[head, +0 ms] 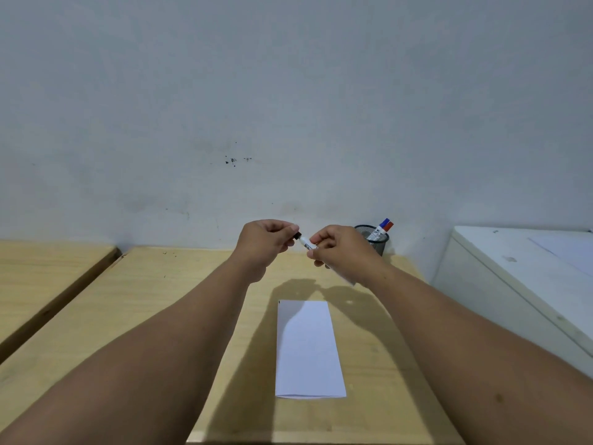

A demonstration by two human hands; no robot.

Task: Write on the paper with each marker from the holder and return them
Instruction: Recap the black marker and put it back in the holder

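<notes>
A white marker with a black cap (304, 241) is held in the air above the far half of the wooden table (167, 303). My right hand (345, 252) grips its white barrel. My left hand (264, 242) pinches the black cap end. A folded white paper (308, 348) lies flat on the table below my hands, blank. A black mesh holder (377, 240) stands at the far right of the table against the wall, just behind my right hand. A blue-capped marker (383, 223) and a red-capped marker (389, 226) stick out of it.
A grey wall (288, 107) rises right behind the table. A second wooden table (41, 271) sits to the left across a narrow gap. A white cabinet (526, 277) stands close on the right, a sheet lying on its top.
</notes>
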